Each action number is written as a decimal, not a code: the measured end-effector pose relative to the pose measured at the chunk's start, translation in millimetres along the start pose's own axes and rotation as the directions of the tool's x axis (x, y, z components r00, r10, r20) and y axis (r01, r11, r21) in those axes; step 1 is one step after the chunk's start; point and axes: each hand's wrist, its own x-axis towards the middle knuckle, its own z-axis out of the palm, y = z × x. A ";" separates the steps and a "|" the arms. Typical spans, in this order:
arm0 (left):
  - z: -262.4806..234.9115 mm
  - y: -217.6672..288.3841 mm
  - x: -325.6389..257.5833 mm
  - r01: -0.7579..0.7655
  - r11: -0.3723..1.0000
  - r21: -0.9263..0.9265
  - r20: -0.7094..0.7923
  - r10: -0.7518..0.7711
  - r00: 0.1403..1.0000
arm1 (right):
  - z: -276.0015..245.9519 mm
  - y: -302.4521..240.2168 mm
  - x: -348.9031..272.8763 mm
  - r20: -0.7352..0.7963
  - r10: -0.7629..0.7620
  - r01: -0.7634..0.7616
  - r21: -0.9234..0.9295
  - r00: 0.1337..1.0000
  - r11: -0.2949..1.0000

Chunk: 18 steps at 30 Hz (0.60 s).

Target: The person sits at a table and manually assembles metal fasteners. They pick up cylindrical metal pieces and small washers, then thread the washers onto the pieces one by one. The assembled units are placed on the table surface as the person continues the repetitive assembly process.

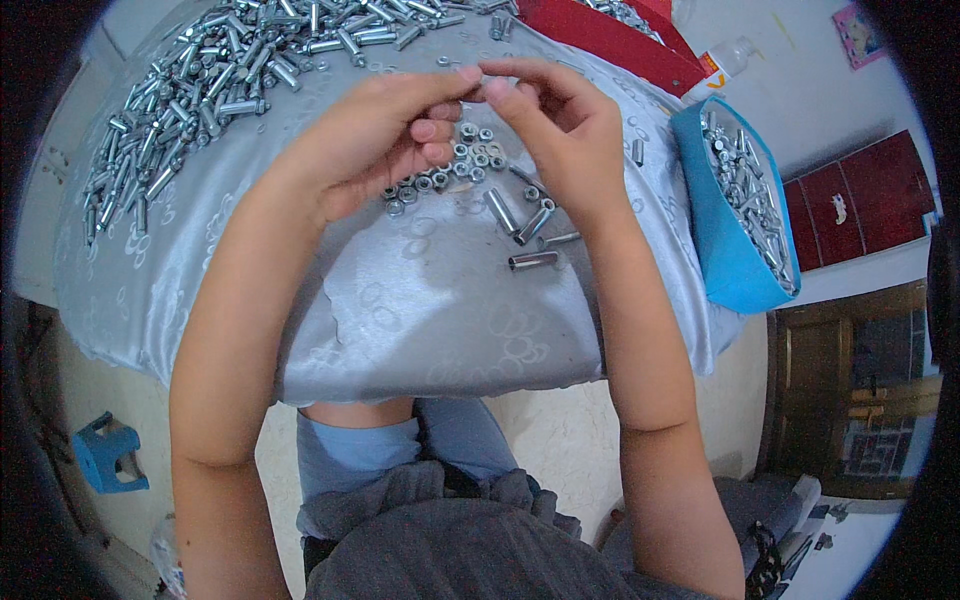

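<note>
My left hand and my right hand meet above a table covered with a shiny grey cloth. Their fingertips pinch together around a small metal part that is mostly hidden by the fingers. Below the hands lies a cluster of small metal nuts. Beside it lie a few loose metal sleeves. A big heap of assembled metal bolts fills the far left of the table.
A blue bin with metal parts stands at the table's right edge. A red box and a plastic bottle sit at the back right. A small blue stool stands on the floor lower left. Dark wooden furniture is at right.
</note>
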 end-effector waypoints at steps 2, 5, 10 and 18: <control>-3.9 0.1 1.5 0.007 0.996 -0.083 -0.045 -0.011 0.999 | -4.9 -1.0 -1.6 0.060 -0.032 0.047 -0.256 0.998 0.966; -7.7 -0.4 4.9 0.004 0.988 -0.155 -0.068 -0.015 0.998 | -7.5 5.3 -4.8 0.216 -0.071 0.173 -0.502 0.974 0.847; -5.5 -1.9 2.7 -0.003 0.994 -0.112 -0.060 -0.004 0.998 | -3.8 14.0 -7.1 0.321 -0.025 0.225 -0.604 0.947 0.764; -4.8 -4.3 2.2 0.013 0.996 -0.086 -0.073 -0.020 0.997 | -0.4 15.0 -7.4 0.262 0.070 0.124 -0.657 0.963 0.743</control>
